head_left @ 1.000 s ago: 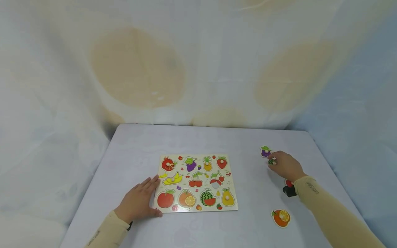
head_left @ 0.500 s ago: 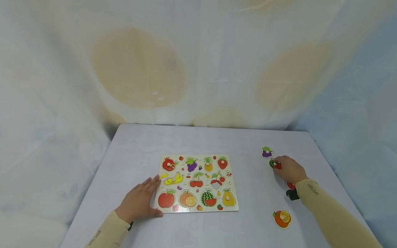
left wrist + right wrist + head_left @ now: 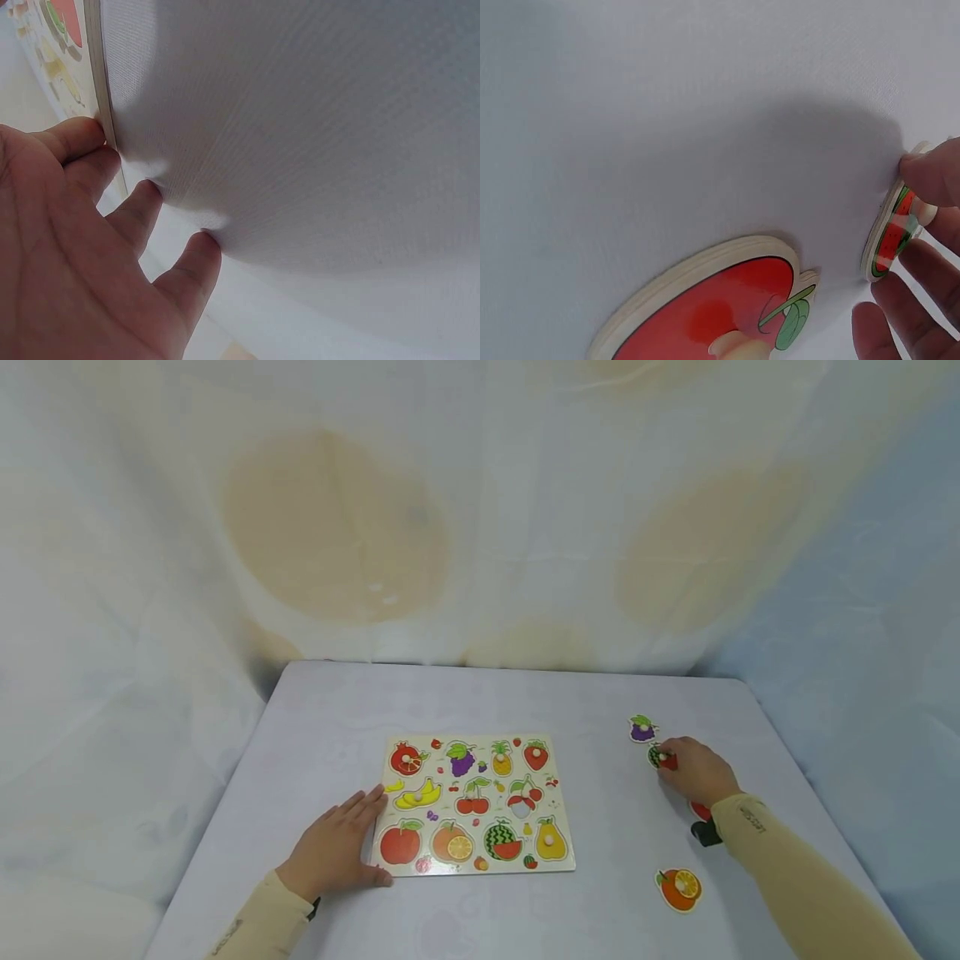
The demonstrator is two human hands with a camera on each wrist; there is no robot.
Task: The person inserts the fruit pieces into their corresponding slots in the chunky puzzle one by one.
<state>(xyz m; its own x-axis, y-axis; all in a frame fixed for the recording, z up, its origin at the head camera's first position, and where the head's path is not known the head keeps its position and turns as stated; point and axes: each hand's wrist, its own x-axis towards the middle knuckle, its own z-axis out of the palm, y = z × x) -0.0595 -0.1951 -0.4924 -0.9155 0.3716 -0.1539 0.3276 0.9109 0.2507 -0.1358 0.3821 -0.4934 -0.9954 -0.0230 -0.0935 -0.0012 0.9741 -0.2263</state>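
Note:
A wooden fruit puzzle board (image 3: 448, 812) lies flat on the table. My left hand (image 3: 333, 843) rests at its left side, fingers fairly straight and spread; in the left wrist view some fingertips (image 3: 94, 131) touch the board's edge and others press the cloth. Farther right, my right hand (image 3: 701, 770) holds a watermelon puzzle piece (image 3: 891, 241) that lies flat or nearly so on the table. Thumb and fingers are at opposite edges of it, and its knob (image 3: 925, 214) shows between them. Just behind is a grape puzzle piece (image 3: 642, 729).
A red apple puzzle piece (image 3: 697, 322) lies under the right wrist, partly hidden in the head view. Nearer the front right is an orange puzzle piece (image 3: 679, 891). Pale cloth (image 3: 510, 527) hangs behind the table (image 3: 480, 702) and along both sides.
A second ago the watermelon piece was tilted in my right hand; it came down flat by half a second ago. The right hand moved slightly lower and right. My left hand stayed put.

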